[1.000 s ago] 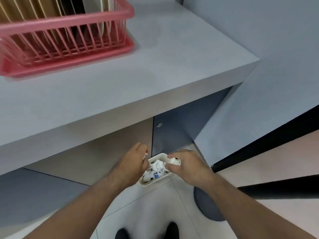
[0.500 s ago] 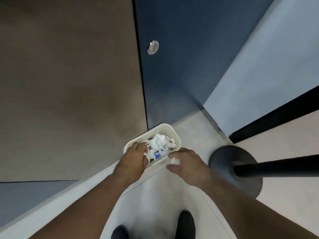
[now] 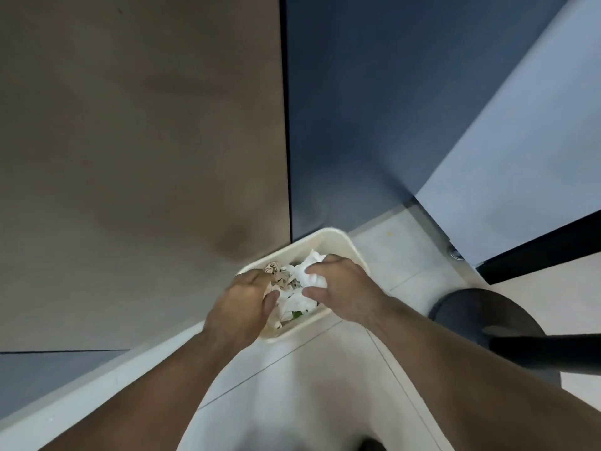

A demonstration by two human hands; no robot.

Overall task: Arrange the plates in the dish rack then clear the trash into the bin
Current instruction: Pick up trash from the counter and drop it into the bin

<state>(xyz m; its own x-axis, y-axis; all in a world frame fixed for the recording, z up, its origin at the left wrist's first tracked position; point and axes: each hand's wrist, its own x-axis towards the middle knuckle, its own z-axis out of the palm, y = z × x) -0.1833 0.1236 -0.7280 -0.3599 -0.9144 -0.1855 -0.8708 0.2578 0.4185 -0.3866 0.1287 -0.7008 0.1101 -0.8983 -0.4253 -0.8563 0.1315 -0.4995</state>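
Observation:
A small cream bin [image 3: 338, 237] stands on the floor against the cabinet base, filled with crumpled white and brown paper trash [image 3: 283, 278]. Both of my hands are over its opening. My right hand [image 3: 341, 292] grips a white crumpled tissue [image 3: 312, 275] between thumb and fingers, inside the bin's mouth. My left hand [image 3: 242, 305] lies over the left part of the bin with its fingers curled onto brown and white paper; whether it grips any of it is hidden. The plates and dish rack are out of view.
A brown cabinet panel [image 3: 140, 141] and a dark blue door [image 3: 367, 109] rise behind the bin. A pale wall [image 3: 520, 157] is at the right. A black round stand base [image 3: 481, 320] with a pole sits on the tiled floor to the right of my right arm.
The view has dropped from the counter and pink rack down to the bin. Both hands have moved over and into the bin, the right one bringing its white tissue inside.

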